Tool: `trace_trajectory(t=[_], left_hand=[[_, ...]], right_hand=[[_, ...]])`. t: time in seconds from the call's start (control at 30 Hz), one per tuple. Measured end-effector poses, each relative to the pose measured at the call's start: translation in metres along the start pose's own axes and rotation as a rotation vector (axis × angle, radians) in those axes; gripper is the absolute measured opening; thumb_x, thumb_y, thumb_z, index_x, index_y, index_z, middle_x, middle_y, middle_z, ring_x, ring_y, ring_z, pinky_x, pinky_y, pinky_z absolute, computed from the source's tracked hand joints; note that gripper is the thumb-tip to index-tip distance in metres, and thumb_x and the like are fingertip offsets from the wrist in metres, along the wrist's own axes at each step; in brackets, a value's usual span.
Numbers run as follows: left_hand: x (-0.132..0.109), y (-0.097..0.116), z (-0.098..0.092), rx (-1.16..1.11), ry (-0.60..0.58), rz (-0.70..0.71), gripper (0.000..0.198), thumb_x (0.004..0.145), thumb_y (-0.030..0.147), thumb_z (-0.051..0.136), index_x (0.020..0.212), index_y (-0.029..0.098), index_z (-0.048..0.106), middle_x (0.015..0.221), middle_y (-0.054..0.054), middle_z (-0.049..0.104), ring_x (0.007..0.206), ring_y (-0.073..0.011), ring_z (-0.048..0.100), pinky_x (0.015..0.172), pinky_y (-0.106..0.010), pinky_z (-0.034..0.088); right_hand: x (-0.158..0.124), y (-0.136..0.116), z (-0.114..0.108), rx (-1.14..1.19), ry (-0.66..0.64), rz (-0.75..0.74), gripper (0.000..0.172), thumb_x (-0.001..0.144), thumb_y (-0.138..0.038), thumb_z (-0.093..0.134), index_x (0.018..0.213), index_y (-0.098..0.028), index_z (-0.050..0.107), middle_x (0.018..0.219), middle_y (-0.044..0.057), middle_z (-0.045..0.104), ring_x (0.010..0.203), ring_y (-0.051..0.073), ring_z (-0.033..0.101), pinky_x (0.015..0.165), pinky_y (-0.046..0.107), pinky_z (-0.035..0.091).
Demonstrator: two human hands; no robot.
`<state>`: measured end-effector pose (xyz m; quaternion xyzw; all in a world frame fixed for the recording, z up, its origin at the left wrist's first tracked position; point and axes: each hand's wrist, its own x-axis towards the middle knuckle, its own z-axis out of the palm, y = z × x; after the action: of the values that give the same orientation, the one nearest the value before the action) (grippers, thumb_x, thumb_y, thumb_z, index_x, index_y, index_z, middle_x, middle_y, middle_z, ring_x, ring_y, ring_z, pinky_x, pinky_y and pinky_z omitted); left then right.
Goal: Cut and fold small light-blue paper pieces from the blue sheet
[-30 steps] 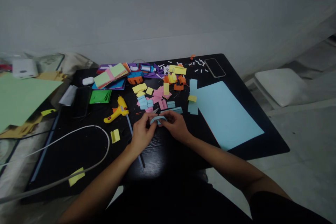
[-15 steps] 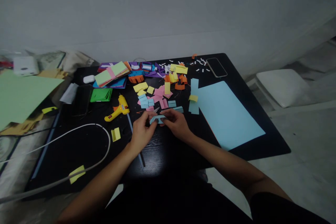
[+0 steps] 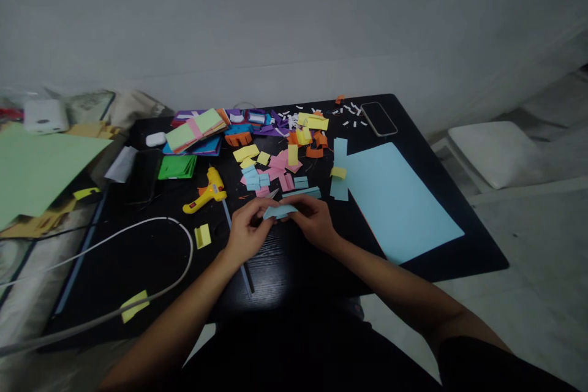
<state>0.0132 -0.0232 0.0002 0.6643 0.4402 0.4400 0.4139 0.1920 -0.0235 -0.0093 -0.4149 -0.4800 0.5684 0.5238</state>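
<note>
Between my two hands is a small light-blue piece of paper point(image 3: 280, 212), held just above the black table. My left hand point(image 3: 248, 229) pinches its left end, and the fingers of my right hand point(image 3: 315, 220) close on its right end. Just beyond my fingers lie a folded blue paper strip point(image 3: 303, 193) and the tip of a metal blade point(image 3: 272, 194), mostly hidden by my left hand. Small blue pieces point(image 3: 255, 179) and pink paper pieces point(image 3: 278, 165) are heaped farther back.
A yellow glue gun point(image 3: 207, 191) with a glue stick lies left of my hands, near a white cable point(image 3: 190, 245). Large blue sheets point(image 3: 399, 202) cover the right side. A phone point(image 3: 378, 119) rests at the back right, beside white paper scraps point(image 3: 353, 109).
The blue paper piece has turned between my fingers and now shows a broader, flatter face. Both hands stay in almost the same place.
</note>
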Motion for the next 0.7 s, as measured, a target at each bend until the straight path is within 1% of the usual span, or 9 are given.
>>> trace_trajectory(t=[0.07, 0.17, 0.27, 0.33, 0.43, 0.5, 0.6, 0.63, 0.7], left_hand=[[-0.001, 0.002, -0.002, -0.013, -0.031, 0.016, 0.018, 0.089, 0.025, 0.064, 0.106, 0.020, 0.069, 0.096, -0.007, 0.073, 0.076, -0.0180, 0.071, 0.072, -0.031, 0.058], [-0.002, 0.005, -0.008, -0.042, -0.059, 0.044, 0.022, 0.090, 0.028, 0.065, 0.110, 0.019, 0.069, 0.097, -0.008, 0.073, 0.083, -0.0205, 0.073, 0.076, -0.033, 0.059], [-0.002, 0.006, -0.014, -0.053, -0.093, 0.132, 0.028, 0.091, 0.032, 0.064, 0.116, 0.019, 0.070, 0.099, -0.009, 0.074, 0.082, -0.0201, 0.072, 0.074, -0.033, 0.058], [0.000, 0.006, -0.017, -0.017, -0.107, 0.201, 0.031, 0.093, 0.036, 0.061, 0.116, 0.019, 0.071, 0.101, -0.010, 0.075, 0.084, -0.0207, 0.071, 0.073, -0.033, 0.057], [0.002, 0.009, -0.016, 0.105, -0.046, 0.242, 0.024, 0.097, 0.032, 0.057, 0.104, 0.018, 0.075, 0.096, -0.009, 0.077, 0.086, -0.0202, 0.071, 0.075, -0.032, 0.057], [0.004, 0.010, -0.013, 0.162, 0.013, 0.247, 0.017, 0.096, 0.026, 0.060, 0.095, 0.018, 0.075, 0.089, -0.007, 0.077, 0.082, -0.0182, 0.071, 0.075, -0.030, 0.056], [0.005, 0.009, -0.009, 0.196, 0.047, 0.262, 0.008, 0.092, 0.018, 0.066, 0.094, 0.018, 0.074, 0.086, -0.005, 0.075, 0.076, -0.0147, 0.070, 0.071, -0.026, 0.056], [0.005, 0.008, -0.009, 0.202, 0.049, 0.265, 0.008, 0.091, 0.017, 0.067, 0.096, 0.018, 0.073, 0.086, -0.004, 0.075, 0.075, -0.0135, 0.069, 0.070, -0.025, 0.056], [0.004, 0.004, -0.008, 0.203, 0.055, 0.260, 0.010, 0.090, 0.015, 0.068, 0.098, 0.018, 0.073, 0.086, -0.003, 0.074, 0.071, -0.0113, 0.068, 0.068, -0.022, 0.056]], right_hand=[[0.000, -0.002, -0.002, 0.002, -0.006, -0.016, 0.019, 0.081, -0.039, 0.077, 0.093, -0.024, 0.076, 0.092, 0.003, 0.077, 0.073, 0.020, 0.073, 0.076, 0.038, 0.064], [-0.001, -0.005, -0.003, 0.021, -0.030, -0.056, 0.016, 0.082, -0.036, 0.077, 0.093, -0.025, 0.077, 0.092, 0.003, 0.077, 0.073, 0.019, 0.073, 0.073, 0.037, 0.064], [-0.002, -0.008, -0.003, 0.036, -0.053, -0.068, 0.012, 0.084, -0.033, 0.076, 0.092, -0.025, 0.077, 0.089, 0.002, 0.076, 0.072, 0.019, 0.072, 0.073, 0.037, 0.063], [-0.002, -0.010, -0.003, 0.018, -0.057, -0.063, 0.011, 0.084, -0.032, 0.075, 0.092, -0.024, 0.077, 0.089, 0.002, 0.076, 0.074, 0.020, 0.072, 0.076, 0.038, 0.063], [-0.003, -0.011, -0.007, -0.019, -0.076, -0.083, 0.012, 0.084, -0.032, 0.073, 0.093, -0.024, 0.077, 0.095, 0.003, 0.077, 0.084, 0.022, 0.073, 0.081, 0.039, 0.061], [-0.003, -0.012, -0.010, -0.013, -0.107, -0.098, 0.016, 0.084, -0.033, 0.074, 0.097, -0.025, 0.077, 0.098, 0.004, 0.078, 0.090, 0.024, 0.073, 0.085, 0.040, 0.060], [-0.002, -0.013, -0.013, -0.009, -0.161, -0.108, 0.026, 0.085, -0.042, 0.073, 0.103, -0.024, 0.077, 0.103, 0.005, 0.078, 0.098, 0.026, 0.072, 0.090, 0.042, 0.058], [-0.002, -0.012, -0.013, -0.021, -0.159, -0.107, 0.028, 0.087, -0.044, 0.071, 0.103, -0.023, 0.077, 0.104, 0.006, 0.078, 0.099, 0.026, 0.072, 0.091, 0.042, 0.057], [-0.002, -0.010, -0.010, -0.062, -0.103, -0.097, 0.026, 0.089, -0.045, 0.071, 0.097, -0.022, 0.077, 0.099, 0.005, 0.078, 0.095, 0.024, 0.072, 0.090, 0.039, 0.057]])
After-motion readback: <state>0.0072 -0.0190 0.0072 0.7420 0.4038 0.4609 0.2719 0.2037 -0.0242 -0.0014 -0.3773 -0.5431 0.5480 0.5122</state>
